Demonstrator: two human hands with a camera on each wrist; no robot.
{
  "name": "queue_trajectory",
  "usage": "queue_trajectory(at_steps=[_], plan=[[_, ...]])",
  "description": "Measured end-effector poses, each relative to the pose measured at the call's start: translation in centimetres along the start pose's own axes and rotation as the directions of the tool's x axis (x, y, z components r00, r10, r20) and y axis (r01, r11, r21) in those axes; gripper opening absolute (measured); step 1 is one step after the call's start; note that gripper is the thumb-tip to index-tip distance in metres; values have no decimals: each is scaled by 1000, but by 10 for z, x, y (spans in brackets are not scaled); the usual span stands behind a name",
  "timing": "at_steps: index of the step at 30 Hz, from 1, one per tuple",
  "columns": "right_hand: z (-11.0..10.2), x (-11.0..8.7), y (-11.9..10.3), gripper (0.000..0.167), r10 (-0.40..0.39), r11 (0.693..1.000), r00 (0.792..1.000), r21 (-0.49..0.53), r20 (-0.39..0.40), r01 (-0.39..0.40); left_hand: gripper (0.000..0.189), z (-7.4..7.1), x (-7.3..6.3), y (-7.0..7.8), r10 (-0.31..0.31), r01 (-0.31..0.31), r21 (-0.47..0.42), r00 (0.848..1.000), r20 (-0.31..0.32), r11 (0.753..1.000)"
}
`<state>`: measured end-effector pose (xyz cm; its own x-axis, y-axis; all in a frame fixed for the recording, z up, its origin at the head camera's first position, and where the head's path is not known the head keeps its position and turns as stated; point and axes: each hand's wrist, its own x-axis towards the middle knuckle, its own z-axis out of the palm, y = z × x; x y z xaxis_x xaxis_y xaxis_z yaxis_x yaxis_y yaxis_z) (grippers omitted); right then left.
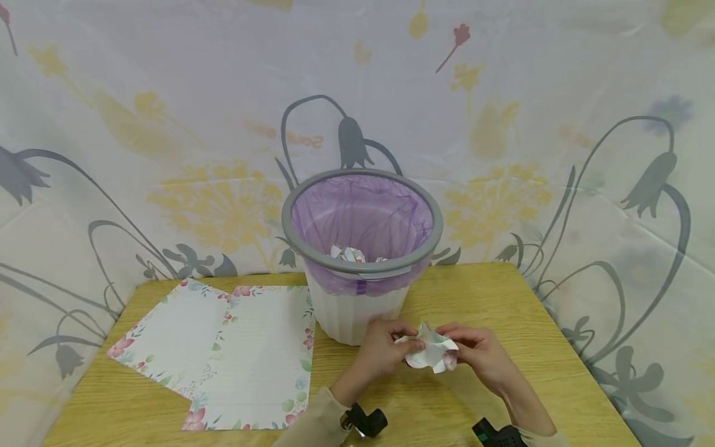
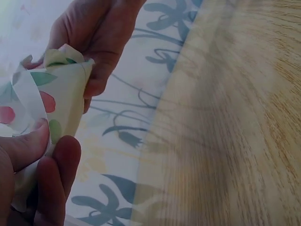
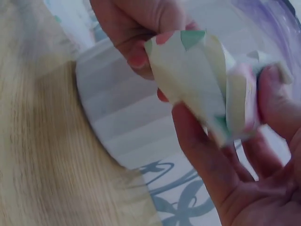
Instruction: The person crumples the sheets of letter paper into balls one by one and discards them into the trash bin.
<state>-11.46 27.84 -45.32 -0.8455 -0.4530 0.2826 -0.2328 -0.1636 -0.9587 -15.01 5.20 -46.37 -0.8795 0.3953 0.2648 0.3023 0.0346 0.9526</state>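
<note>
Both hands hold one crumpled sheet of floral paper (image 1: 432,351) above the table, in front of the bin. My left hand (image 1: 382,347) grips its left side, thumb on top and fingers curled beneath, as the left wrist view shows on the paper (image 2: 61,99). On the other side my right hand (image 1: 486,360) holds it between thumb and fingers; in the right wrist view the paper (image 3: 193,70) is folded and bunched between both hands. A white waste bin (image 1: 341,310) with a grey rim and purple liner (image 1: 363,211) stands just behind the hands.
Inside the bin lie crumpled paper pieces (image 1: 352,254). Two flat flower-bordered sheets lie left of the bin on the wooden table (image 1: 475,298): a straight sheet (image 1: 262,354) overlapping a tilted sheet (image 1: 173,335). Patterned cloth (image 1: 223,93) hangs behind and along the sides.
</note>
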Motion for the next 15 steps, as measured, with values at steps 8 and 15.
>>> queue_trajectory(at_steps=[8,15], plan=[[14,4,5,10,8,967,978,-248,-210,-61,4,1,5,2,179,-189,286,982,59,940],[17,8,5,27,58,980,954,-167,-293,-110,21,0,5,0,201,-189,277,979,-15,942]])
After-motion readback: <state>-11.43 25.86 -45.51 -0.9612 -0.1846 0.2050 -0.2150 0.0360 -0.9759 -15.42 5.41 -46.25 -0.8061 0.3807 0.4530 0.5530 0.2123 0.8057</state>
